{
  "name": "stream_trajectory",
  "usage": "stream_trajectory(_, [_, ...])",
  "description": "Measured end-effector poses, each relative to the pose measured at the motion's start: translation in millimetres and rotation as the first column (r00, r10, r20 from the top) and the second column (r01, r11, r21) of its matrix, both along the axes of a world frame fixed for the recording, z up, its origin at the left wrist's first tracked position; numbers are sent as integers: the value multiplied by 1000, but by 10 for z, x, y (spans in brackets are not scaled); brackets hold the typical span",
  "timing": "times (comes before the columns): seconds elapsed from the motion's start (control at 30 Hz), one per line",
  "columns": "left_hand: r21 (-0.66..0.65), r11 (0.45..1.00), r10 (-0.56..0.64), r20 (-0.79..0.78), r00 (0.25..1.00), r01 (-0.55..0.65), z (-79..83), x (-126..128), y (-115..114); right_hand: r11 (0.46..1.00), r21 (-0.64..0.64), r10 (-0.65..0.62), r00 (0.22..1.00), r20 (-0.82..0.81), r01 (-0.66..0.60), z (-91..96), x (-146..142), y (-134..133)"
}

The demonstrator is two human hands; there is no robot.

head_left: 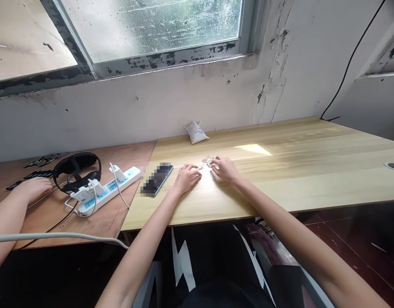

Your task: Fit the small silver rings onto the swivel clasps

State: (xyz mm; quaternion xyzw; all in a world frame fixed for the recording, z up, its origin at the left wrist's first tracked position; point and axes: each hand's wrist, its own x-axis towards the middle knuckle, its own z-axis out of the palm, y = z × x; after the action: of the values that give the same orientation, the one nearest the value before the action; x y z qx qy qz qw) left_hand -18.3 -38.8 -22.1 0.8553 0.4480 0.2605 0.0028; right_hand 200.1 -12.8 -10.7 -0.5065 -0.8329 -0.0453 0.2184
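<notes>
Between my hands, a loose cluster of small silvery ring-like metal pieces lies on the pale wooden table. My left hand rests on the tabletop with bent fingers, and a small metal piece shows at its fingertips. At the right edge of the cluster is my right hand, its thumb and fingers drawn together among the pieces. What those fingertips pinch is too small to make out. A phone with its screen blurred lies left of my left hand.
A white packet lies by the wall. On the brown table to the left are a white power strip with plugs and cables, and a black headset. Another person's hand is beside the headset. A pale cable crosses the lower left.
</notes>
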Motion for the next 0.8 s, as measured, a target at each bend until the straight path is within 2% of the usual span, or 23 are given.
stream_trajectory(0.17, [32, 999, 21, -36, 999, -20, 33, 25, 18, 984, 9, 176, 975, 133, -179, 49, -339, 55])
stream_trajectory(0.33, [61, 998, 15, -70, 997, -11, 76, 152, 64, 969, 24, 236, 945, 227, -247, 96, -433, 67])
stream_trajectory(0.53, [61, 998, 14, -46, 999, -11, 55, 189, 80, 970, 65, 210, 946, 247, -233, 33, -327, -33])
stream_trajectory(0.63, [61, 998, 33, -27, 999, -32, 42, 108, 62, 978, 87, 169, 966, 195, -189, -43, -327, -34])
stream_trajectory(0.8, [0, 1000, -17, -19, 1000, 17, 9, 28, 97, 986, 85, 137, 986, 91, -145, -127, -312, -18])
